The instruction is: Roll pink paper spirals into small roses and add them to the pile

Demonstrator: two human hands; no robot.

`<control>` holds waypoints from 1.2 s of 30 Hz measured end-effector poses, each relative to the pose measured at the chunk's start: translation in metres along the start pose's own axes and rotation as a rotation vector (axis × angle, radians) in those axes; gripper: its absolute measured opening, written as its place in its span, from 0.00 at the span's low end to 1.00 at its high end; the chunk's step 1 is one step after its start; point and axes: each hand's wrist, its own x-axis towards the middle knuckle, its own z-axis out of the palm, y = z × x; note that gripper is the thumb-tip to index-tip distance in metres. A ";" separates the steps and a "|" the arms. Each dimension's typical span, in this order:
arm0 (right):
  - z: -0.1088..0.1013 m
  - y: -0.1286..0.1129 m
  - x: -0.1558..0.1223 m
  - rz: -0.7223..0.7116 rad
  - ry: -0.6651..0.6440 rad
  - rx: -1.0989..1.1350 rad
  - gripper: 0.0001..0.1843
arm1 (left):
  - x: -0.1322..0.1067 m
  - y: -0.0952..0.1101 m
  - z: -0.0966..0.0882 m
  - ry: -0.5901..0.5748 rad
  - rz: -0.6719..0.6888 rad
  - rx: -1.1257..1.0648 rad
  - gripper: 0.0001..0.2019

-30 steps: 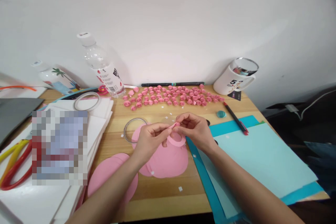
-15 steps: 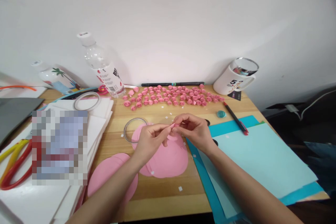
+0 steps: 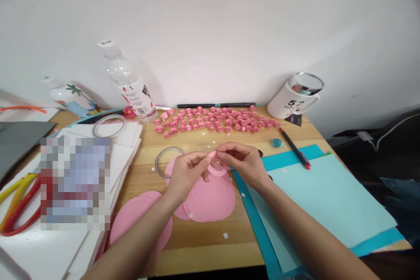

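A curled pink paper strip (image 3: 220,172) hangs in a loop between my hands. My left hand (image 3: 187,174) pinches it at its left side with thumb and finger. My right hand (image 3: 245,162) is closed on the strip's upper end, close to the left fingertips. Beneath them lie overlapping pink paper circles (image 3: 210,203) on the wooden table, and more pink paper circles (image 3: 131,214) lie under my left forearm. Beyond my hands spread many small rolled pink paper roses (image 3: 208,124).
At left are a stack of white sheets (image 3: 126,157), scissors with red and yellow handles (image 3: 19,223), a roll of tape (image 3: 110,127) and a bottle (image 3: 131,83). To the right are blue paper sheets (image 3: 321,205), a pen (image 3: 295,148) and a white mug (image 3: 288,96). Another tape ring (image 3: 157,168) lies beside my left hand.
The pink strip between my fingers has opened from a small tight bundle into a wide hanging loop. My hands have moved slightly apart.
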 end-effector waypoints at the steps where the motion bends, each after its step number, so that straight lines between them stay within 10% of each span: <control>1: 0.000 0.000 0.000 -0.002 0.001 -0.007 0.07 | 0.000 0.000 0.000 0.000 0.001 -0.006 0.10; 36: 0.003 0.001 -0.002 0.006 0.012 0.082 0.14 | 0.000 -0.002 0.000 -0.033 0.002 -0.049 0.07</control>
